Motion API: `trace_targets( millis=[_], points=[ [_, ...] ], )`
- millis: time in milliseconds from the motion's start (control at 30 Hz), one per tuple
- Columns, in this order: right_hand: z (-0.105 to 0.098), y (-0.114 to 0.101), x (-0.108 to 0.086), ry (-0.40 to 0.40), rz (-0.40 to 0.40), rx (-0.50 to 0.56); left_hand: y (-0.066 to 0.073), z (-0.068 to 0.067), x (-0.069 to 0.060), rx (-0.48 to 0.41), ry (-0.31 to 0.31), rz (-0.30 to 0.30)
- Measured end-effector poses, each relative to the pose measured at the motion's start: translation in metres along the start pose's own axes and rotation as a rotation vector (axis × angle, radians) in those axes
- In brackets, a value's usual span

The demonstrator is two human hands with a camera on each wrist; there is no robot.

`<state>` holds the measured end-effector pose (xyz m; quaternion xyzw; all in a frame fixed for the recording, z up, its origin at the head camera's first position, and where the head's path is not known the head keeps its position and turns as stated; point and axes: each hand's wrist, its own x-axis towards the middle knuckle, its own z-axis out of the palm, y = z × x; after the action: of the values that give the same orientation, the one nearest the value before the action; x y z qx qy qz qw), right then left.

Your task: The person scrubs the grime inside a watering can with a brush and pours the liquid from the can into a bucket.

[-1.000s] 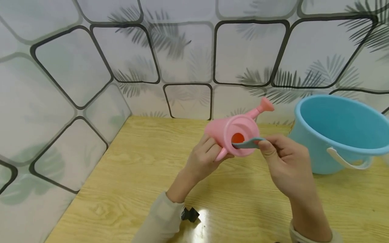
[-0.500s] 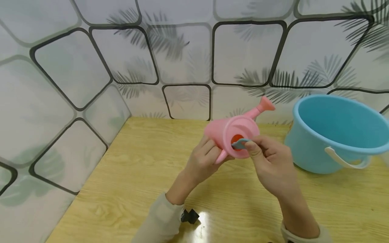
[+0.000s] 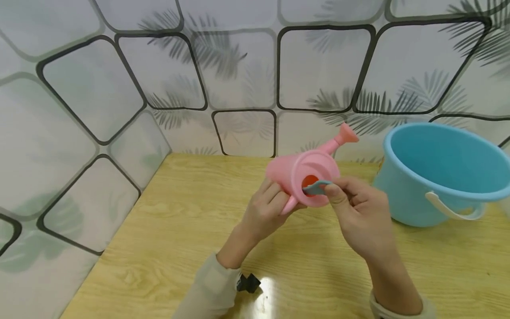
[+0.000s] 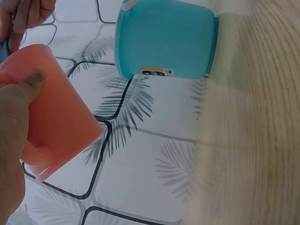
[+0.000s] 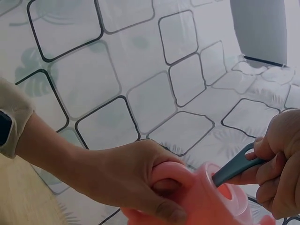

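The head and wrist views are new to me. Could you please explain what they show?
There is no robot here, only a person's bare left hand and right hand. The head view comes from a camera worn on the head, looking forward and down; each wrist view comes from a camera on that wrist. The left hand grips a tilted pink watering can. The right hand pinches a blue-grey tool whose far end is hidden inside the watering can. A light blue bucket stands on the wood-grain table.
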<state>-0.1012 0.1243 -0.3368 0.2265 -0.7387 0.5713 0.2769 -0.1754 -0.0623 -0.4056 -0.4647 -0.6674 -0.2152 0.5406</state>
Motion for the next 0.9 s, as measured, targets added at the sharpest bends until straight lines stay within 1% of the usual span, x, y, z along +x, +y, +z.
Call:
trace_targets(
  millis=[100,167,300,367,533,600,667,767,833,900],
  points=[
    [-0.0017,-0.0001,-0.0011,0.038,-0.014,0.007,-0.0007,-0.0001,-0.0003,-0.005,0.002,-0.013],
    [-0.0022,-0.0004,-0.0018,0.054,-0.004,0.011,-0.0011,-0.0003,-0.0004,-0.010,0.010,-0.018],
    [0.0020,-0.0011,-0.0017,0.031,0.048,0.012,-0.0011,-0.0013,-0.0008,-0.007,0.032,-0.006],
    [0.0036,-0.0011,-0.0016,0.025,0.057,0.011,-0.0011,-0.0017,-0.0008,0.001,0.040,-0.004],
    [0.0000,-0.0023,-0.0027,0.077,0.057,0.011,-0.0014,-0.0027,0.0000,0.032,0.041,-0.016],
    [-0.0003,-0.0033,-0.0024,0.074,0.072,0.026,-0.0009,-0.0030,0.0010,0.038,0.044,-0.011],
    [0.0015,-0.0041,-0.0019,0.052,0.090,0.025,-0.0001,-0.0030,0.0022,0.041,0.054,0.002],
    [0.0034,-0.0034,-0.0010,0.028,0.080,0.031,0.0000,-0.0028,0.0031,0.041,0.060,0.010],
    [0.0019,-0.0035,-0.0009,0.039,0.072,0.003,-0.0007,-0.0027,0.0030,0.044,0.058,0.009],
    [-0.0009,-0.0031,-0.0014,0.058,0.058,0.005,-0.0014,-0.0026,0.0024,0.045,0.053,0.004]
  ],
)
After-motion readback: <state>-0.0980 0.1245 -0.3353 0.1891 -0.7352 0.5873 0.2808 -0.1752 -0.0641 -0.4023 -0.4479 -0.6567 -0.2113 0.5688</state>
